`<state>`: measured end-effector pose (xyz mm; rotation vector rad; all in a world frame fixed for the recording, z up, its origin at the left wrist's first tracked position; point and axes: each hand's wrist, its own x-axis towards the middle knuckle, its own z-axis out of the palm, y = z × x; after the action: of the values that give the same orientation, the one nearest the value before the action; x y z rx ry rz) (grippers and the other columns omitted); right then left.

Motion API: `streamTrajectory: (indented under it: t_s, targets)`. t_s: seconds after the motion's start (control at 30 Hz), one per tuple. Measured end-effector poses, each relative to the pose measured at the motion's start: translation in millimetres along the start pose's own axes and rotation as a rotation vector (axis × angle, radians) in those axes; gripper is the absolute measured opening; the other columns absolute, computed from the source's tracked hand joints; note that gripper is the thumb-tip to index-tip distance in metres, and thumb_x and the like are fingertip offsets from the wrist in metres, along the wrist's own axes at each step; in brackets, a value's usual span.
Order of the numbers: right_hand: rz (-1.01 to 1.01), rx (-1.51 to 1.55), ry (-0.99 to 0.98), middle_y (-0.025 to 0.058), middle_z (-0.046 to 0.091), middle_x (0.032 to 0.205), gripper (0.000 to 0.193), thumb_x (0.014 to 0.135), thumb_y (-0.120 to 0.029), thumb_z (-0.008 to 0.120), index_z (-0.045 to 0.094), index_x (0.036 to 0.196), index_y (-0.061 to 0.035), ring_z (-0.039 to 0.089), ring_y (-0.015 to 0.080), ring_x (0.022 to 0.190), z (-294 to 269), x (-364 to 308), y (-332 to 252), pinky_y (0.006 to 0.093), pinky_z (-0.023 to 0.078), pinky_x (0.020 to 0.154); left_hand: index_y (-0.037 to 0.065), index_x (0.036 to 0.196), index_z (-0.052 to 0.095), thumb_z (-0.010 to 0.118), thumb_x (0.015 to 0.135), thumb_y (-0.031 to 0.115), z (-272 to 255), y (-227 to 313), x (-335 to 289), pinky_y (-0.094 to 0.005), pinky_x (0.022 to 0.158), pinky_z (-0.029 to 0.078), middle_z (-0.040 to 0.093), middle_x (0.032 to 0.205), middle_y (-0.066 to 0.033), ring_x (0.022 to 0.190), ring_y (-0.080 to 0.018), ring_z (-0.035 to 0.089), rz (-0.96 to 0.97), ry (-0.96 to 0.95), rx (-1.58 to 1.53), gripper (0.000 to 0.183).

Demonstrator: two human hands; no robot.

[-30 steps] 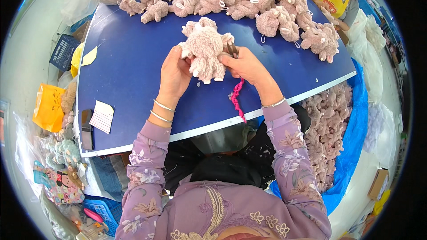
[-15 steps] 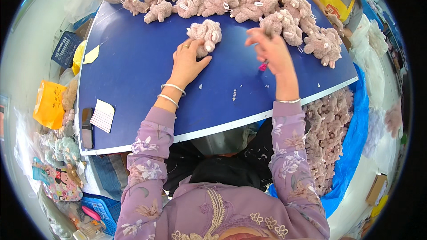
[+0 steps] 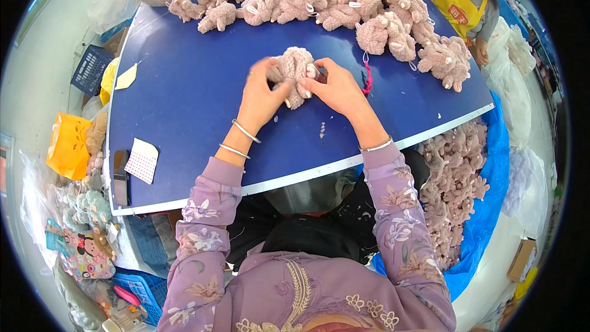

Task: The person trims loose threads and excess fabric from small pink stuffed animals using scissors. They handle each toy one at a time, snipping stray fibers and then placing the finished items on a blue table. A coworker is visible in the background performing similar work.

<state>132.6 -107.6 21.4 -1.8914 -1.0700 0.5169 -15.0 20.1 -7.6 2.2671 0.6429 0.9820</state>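
A fluffy dusty-pink plush toy (image 3: 296,64) is between my two hands, just over the blue tabletop. My left hand (image 3: 261,92) is closed on its left side, the fingers slightly blurred. On the right side, my right hand (image 3: 338,89) pinches the toy with thumb and fingers. Something small and dark shows at the right fingertips; I cannot make out what it is. A bright pink cord (image 3: 368,80) lies beside the right hand, close to a white loop. Whether the cord joins anything in that hand is unclear.
Similar plush toys (image 3: 344,0) are heaped along the table's (image 3: 184,86) far side. A patterned paper (image 3: 141,161) and a phone (image 3: 120,178) lie at left. A blue-lined container (image 3: 452,190) at right holds many plush toys. A person in a yellow apron (image 3: 461,12) stands far right.
The plush toy has come nearer and slightly right, turned in my hands. My right hand has moved left and down onto it. The other person's arms have shifted.
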Motion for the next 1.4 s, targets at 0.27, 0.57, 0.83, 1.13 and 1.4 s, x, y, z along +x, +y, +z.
streamTrajectory:
  t_s: [0.27,0.57,0.83,1.13,1.4]
  targets:
    - [-0.120,0.394,0.013,0.0036,0.064,0.080,0.022,0.088,-0.016,0.064,0.064,0.098,0.0036,0.057,0.0098,0.069,-9.3,7.0,12.8,0.0268,0.046,0.062,0.004,0.117,0.045,0.066,0.086,0.006,1.4,11.6,-2.7,-0.0253,0.077,0.049,0.056,0.110,-0.0055,0.092,-0.0109,0.055,-0.175,-0.009,-0.854,0.038]
    - [-0.094,0.685,-0.079,-0.0041,0.056,0.074,0.017,0.091,-0.019,0.064,0.062,0.089,-0.0026,0.045,0.0028,0.061,-13.4,-2.0,0.1,0.0207,0.036,0.052,0.005,0.117,0.053,0.060,0.095,0.024,-10.5,23.6,-0.5,-0.0262,0.070,0.053,0.063,0.105,-0.0052,0.088,-0.0121,0.062,-0.575,-0.149,-1.198,0.030]
    - [-0.049,0.886,-0.036,-0.0058,0.041,0.058,0.025,0.095,-0.026,0.058,0.054,0.077,-0.0088,0.031,0.0023,0.045,-25.7,-0.6,6.2,0.0213,0.025,0.042,0.004,0.100,0.057,0.060,0.094,0.013,-20.3,14.9,5.3,-0.0253,0.073,0.051,0.064,0.096,-0.0048,0.085,-0.0099,0.061,-0.342,0.023,-1.253,0.011]
    - [0.098,0.606,-0.199,-0.0020,0.056,0.076,0.037,0.085,-0.026,0.067,0.061,0.111,-0.0007,0.042,0.0005,0.054,-24.0,-1.1,-5.0,0.0177,0.028,0.042,0.003,0.097,0.060,0.061,0.094,0.016,-24.3,20.4,-1.9,-0.0217,0.067,0.048,0.063,0.085,-0.0005,0.071,-0.0059,0.056,-0.343,-0.007,-1.042,0.013]
    - [-0.065,0.595,-0.189,-0.0009,0.062,0.083,0.028,0.081,-0.015,0.071,0.064,0.102,0.0019,0.051,0.0044,0.067,-21.1,2.5,10.5,0.0217,0.041,0.056,0.001,0.099,0.057,0.027,0.102,0.048,-29.0,13.7,3.2,-0.0250,0.044,0.025,0.041,0.053,-0.0006,0.046,-0.0096,0.032,-0.390,-0.003,-1.217,0.056]
